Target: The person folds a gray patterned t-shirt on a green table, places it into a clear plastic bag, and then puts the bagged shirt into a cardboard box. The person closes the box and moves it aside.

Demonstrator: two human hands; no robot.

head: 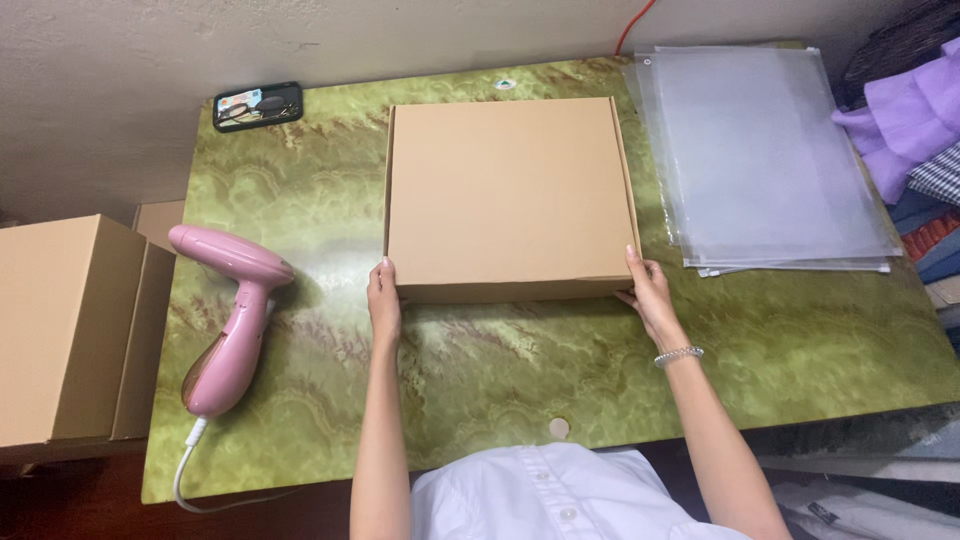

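A flat brown cardboard box [508,190] lies closed on the green marbled table [480,360]. My left hand [383,297] grips its near left corner, fingers against the front edge. My right hand [648,293], with a beaded bracelet on the wrist, holds the near right corner. Both hands press the box from the sides at its front.
A pink handheld steamer [228,330] with a white cord lies at the left. A stack of clear plastic bags [760,160] sits at the right. A dark phone [258,105] rests at the back left. Brown boxes [70,330] stand off the table's left; folded fabrics [915,130] far right.
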